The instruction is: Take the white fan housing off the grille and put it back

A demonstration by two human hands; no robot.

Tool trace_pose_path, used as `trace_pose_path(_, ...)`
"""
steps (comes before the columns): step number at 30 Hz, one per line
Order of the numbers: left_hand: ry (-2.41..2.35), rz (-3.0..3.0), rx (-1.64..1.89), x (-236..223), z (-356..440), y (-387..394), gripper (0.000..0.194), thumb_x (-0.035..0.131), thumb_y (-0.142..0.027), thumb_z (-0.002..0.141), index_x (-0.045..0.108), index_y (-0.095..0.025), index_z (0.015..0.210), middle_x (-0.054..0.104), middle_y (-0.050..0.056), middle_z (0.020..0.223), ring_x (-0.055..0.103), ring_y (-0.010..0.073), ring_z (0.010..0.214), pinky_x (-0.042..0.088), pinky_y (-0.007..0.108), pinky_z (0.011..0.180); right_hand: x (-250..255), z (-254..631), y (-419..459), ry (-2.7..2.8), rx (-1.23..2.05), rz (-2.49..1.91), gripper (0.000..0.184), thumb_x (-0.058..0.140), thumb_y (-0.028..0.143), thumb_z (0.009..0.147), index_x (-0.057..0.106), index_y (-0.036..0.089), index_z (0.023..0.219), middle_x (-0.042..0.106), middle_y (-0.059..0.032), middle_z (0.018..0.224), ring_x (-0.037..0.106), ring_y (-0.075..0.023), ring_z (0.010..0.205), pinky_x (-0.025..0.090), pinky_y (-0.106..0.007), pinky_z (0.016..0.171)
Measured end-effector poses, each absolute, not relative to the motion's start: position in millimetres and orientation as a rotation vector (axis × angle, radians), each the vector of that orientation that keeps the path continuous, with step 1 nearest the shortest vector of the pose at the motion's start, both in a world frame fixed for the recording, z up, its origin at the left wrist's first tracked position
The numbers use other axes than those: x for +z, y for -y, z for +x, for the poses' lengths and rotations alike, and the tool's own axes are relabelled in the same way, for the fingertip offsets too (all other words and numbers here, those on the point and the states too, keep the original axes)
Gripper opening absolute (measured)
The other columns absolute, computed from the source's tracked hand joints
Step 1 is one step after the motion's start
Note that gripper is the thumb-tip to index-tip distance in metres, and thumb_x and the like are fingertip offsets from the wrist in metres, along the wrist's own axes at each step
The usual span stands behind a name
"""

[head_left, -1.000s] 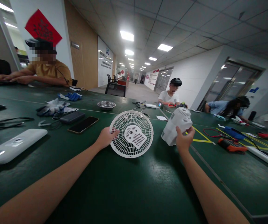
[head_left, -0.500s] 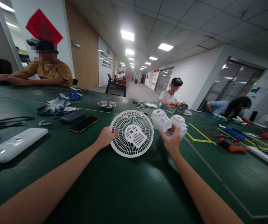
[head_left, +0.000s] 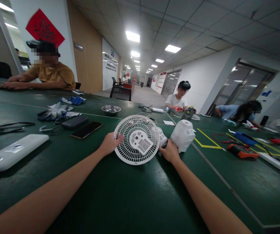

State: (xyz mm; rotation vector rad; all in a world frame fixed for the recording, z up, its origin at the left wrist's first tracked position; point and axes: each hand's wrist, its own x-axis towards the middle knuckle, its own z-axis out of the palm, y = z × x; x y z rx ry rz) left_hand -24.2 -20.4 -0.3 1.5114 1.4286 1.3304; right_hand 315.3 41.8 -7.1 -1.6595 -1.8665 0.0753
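Observation:
My left hand (head_left: 110,143) is closed on the left rim of a round white fan grille (head_left: 122,152), thumb over its front. The grille is tilted up, its slotted centre plate facing me. My right hand (head_left: 171,152) is at the grille's right edge, closed on a small white vented motor cover (head_left: 163,137). That cover is partly hidden behind the grille, and some of the right fingers are hidden too. Just right of this hand, a larger white slotted housing (head_left: 182,136) stands upright on the green table (head_left: 135,198).
Left of the grille lie a phone (head_left: 87,130), a dark case (head_left: 74,122), work gloves (head_left: 54,112) and a long white device (head_left: 15,151). A metal bowl (head_left: 111,109) sits behind. To the right lies an orange multimeter (head_left: 242,152). Co-workers sit around the table.
My right hand has moved the vented cover left and down, from beside the housing to partly behind the grille. A white paper on the table now shows. My left hand and the grille barely moved.

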Motion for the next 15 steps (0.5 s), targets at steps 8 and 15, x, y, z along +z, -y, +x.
trace_pose_path(8,-1.459,1.525,1.310,3,-24,23,0.033,0.067,-0.043,0.083,0.068,-0.015,0.100,0.076,0.008,0.090,0.074,0.0257,0.079,0.059,0.039,0.071,4,309,-32,1.922,-0.057,-1.606,0.061,0.060,0.052,0.082,0.056,0.014,0.130,0.059,-0.0233,0.122,0.054,-0.0397,0.116,0.039,-0.055,0.100)
trace_pose_path(15,-1.456,1.532,1.331,0,-25,20,0.037,0.068,-0.046,0.081,0.068,-0.014,0.099,0.076,0.009,0.090,0.073,0.0266,0.078,0.059,0.039,0.071,22,289,-12,1.653,0.792,-1.115,0.033,0.059,0.052,0.083,0.064,0.019,0.084,0.065,-0.0043,0.073,0.059,-0.0200,0.065,0.051,-0.035,0.064)
